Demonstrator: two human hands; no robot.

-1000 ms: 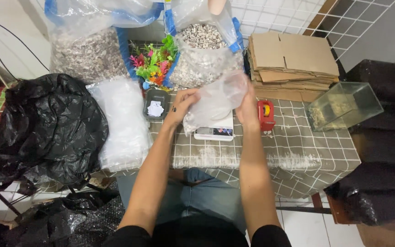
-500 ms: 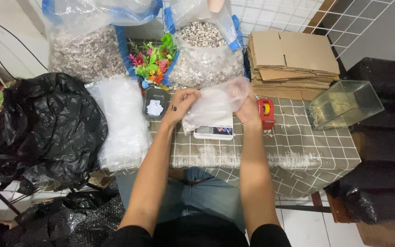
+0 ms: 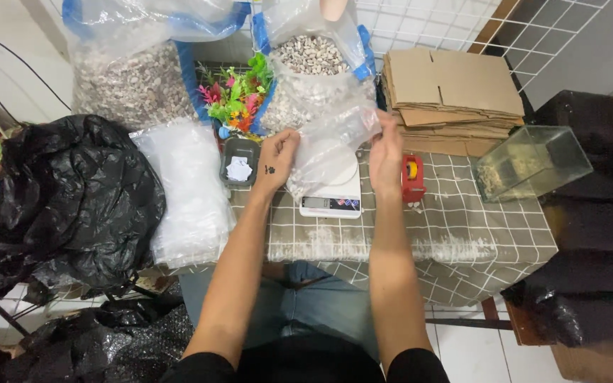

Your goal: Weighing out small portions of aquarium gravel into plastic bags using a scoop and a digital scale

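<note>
Above the white scale [image 3: 333, 195], both hands — left hand [image 3: 277, 156], right hand [image 3: 386, 152] — gripping clear bag [image 3: 331, 142]

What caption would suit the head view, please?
Both hands, left hand and right hand, hold a clear plastic bag above a white scale.

Your left hand [image 3: 276, 157] and right hand [image 3: 386, 152] grip a clear plastic bag [image 3: 331, 142] at frame centre, held above a white scale [image 3: 333, 193] on the checked table [image 3: 462, 234]. Open sacks of pebbles [image 3: 306, 71] sit along the top, flattened cardboard [image 3: 452, 89] at upper right.
</note>
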